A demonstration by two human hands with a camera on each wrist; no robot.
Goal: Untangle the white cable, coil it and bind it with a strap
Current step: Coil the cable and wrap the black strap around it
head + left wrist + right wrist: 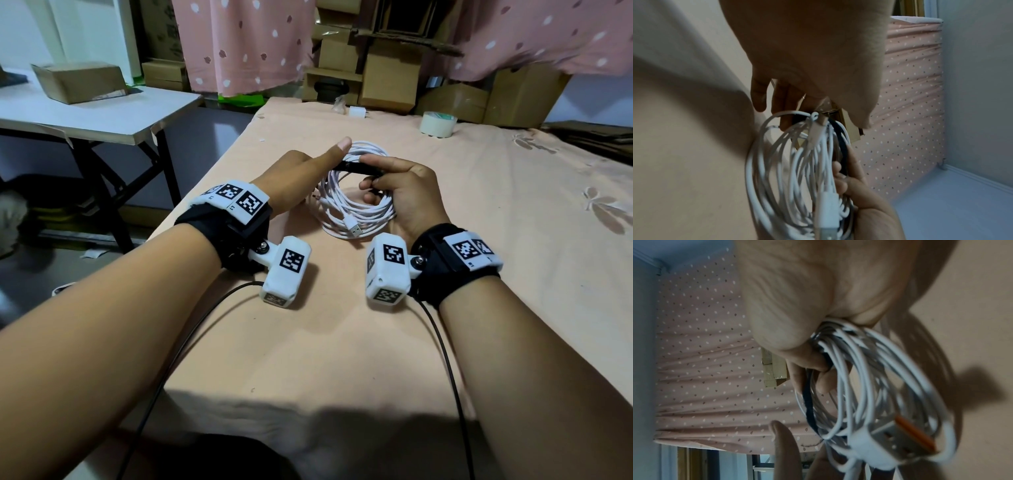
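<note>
The white cable [356,205] is wound into a coil and held a little above the peach bedsheet [342,342]. A black strap [359,168] lies across the coil's far side. My right hand [400,186] grips the coil and the strap together, fingers curled round the bundle. My left hand [308,171] is at the coil's left side with the thumb stretched out. In the left wrist view its fingers [781,100] reach straight to the coil [797,162] beside the strap [842,146]. The right wrist view shows the coil [869,378], the strap [809,405] and a USB plug [896,439].
A roll of tape [438,124] and a white charger [357,112] lie at the bed's far edge. Cardboard boxes [387,78] stand behind. A white side table [102,116] with a box [78,80] is to the left. Black camera leads [191,342] trail from my wrists.
</note>
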